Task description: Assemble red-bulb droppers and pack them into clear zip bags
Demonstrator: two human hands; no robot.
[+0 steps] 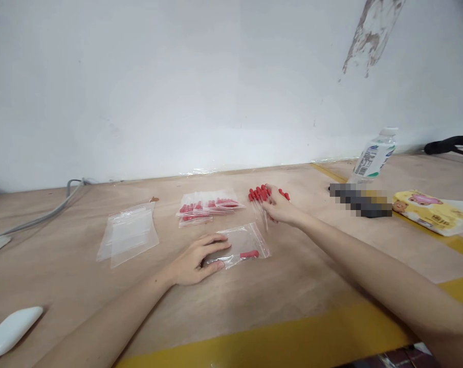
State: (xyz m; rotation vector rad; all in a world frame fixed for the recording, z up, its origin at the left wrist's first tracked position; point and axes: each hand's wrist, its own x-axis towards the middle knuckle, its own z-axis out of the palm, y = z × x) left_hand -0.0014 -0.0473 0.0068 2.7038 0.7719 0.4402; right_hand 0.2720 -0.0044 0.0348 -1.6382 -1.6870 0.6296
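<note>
My left hand lies on the wooden table, its fingers pinching the open end of a clear zip bag with one red-capped dropper inside. My right hand reaches to a loose pile of red-capped droppers farther back, fingers curled around some of them. Filled zip bags of droppers are stacked to the left of that pile. A stack of empty clear zip bags lies at the left.
A plastic bottle stands at the right near the wall, a yellow tissue pack beside it. A grey cable runs along the far left. A white object lies at the near left. Yellow tape marks the table's front edge.
</note>
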